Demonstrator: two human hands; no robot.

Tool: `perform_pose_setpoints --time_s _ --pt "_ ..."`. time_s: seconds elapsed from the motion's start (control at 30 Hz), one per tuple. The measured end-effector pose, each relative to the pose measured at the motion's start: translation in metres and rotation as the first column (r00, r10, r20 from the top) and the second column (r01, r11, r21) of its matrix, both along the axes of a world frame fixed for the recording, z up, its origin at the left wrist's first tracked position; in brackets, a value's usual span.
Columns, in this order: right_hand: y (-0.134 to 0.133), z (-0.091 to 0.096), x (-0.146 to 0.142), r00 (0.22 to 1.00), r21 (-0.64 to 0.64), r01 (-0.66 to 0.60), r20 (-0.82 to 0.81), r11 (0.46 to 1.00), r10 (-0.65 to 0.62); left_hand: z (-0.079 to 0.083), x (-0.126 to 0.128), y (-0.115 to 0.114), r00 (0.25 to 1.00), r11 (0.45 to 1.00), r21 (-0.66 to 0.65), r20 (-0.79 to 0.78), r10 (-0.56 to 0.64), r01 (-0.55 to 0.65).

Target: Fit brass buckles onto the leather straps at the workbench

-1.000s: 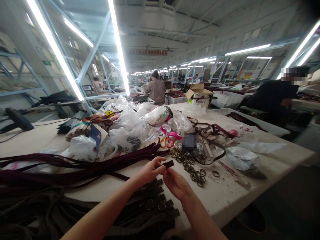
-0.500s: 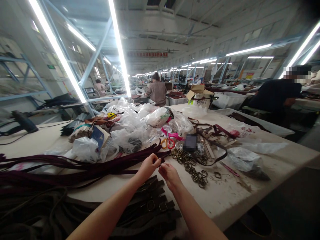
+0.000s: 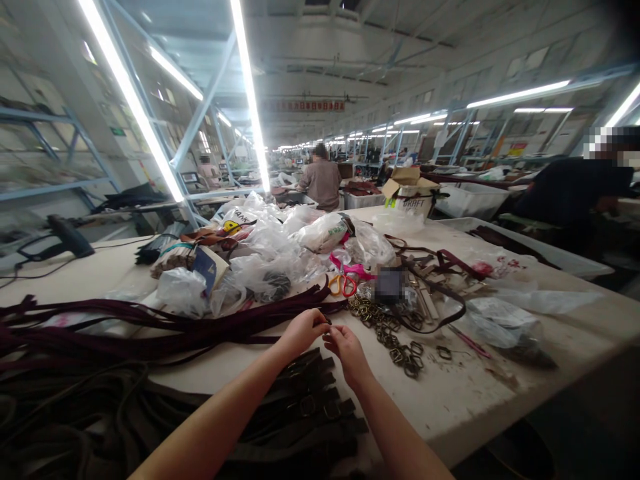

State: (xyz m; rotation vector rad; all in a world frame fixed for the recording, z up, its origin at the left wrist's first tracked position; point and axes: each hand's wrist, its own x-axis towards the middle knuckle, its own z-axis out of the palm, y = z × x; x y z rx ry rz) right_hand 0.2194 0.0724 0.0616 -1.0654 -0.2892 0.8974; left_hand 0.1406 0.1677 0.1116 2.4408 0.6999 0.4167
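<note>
From where I stand, a person's two bare hands meet just below the centre of the frame. The left hand (image 3: 303, 331) has its thumb and fingers pinched on a small dark piece (image 3: 327, 321); the right hand (image 3: 347, 350) comes in from the other side, fingertips closed on the same piece. It lies between the hands, raised over a pale worktable (image 3: 480, 407), and the fingers hide most of it, so I cannot tell whether it is strap, metal or both.

Left of the hands, long maroon straps (image 3: 280, 312) stretch to the frame's left edge. Dark straps (image 3: 75, 427) fill the lower left, some bearing metal buckles near the forearms. Right of the hands is a heap of loose buckles (image 3: 385, 333), with one single buckle (image 3: 443, 353) lying apart. Scissors (image 3: 343, 286) with orange and red handles lie beyond the fingers, before a mound of plastic bags (image 3: 270, 243). A co-worker (image 3: 321, 180) sits at upper centre.

As I judge it, the main risk is a slip: the piece is small and held only by fingertips, so a loosened pinch could drop it among lookalike dark straps. A careless sweep of the right wrist might also scatter the nearby buckles.
</note>
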Motion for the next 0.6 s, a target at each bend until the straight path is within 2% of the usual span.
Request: perform_pose_setpoints --time_s 0.07,0.13,0.2,0.33,0.47,0.6 --pt "-0.004 0.0 0.004 0.995 -0.005 0.048 0.086 0.999 -0.047 -0.005 0.0 -0.001 0.996 0.999 -0.03 0.087 -0.034 0.036" --pt "-0.004 -0.002 0.008 0.99 0.014 0.088 0.114 0.996 -0.089 -0.01 0.002 -0.005 0.991 0.998 0.021 0.119 -0.065 0.063" --pt "-0.003 -0.006 0.011 0.981 0.018 0.123 0.15 0.992 -0.124 -0.015 0.004 -0.009 0.992 0.991 0.099 0.084 -0.095 0.086" --pt "-0.003 -0.022 0.02 0.933 -0.056 0.245 0.284 0.968 -0.22 -0.023 0.008 -0.01 0.996 0.973 0.212 -0.052 -0.077 0.086" --pt "-0.011 -0.039 0.034 0.9 -0.099 0.32 0.344 0.942 -0.27 -0.037 0.003 0.007 0.975 0.967 0.197 -0.182 -0.129 0.165" --pt "-0.024 -0.055 0.055 0.857 -0.13 0.394 0.41 0.91 -0.312 -0.056 -0.019 0.034 0.959 0.969 0.2 -0.271 -0.086 0.143"
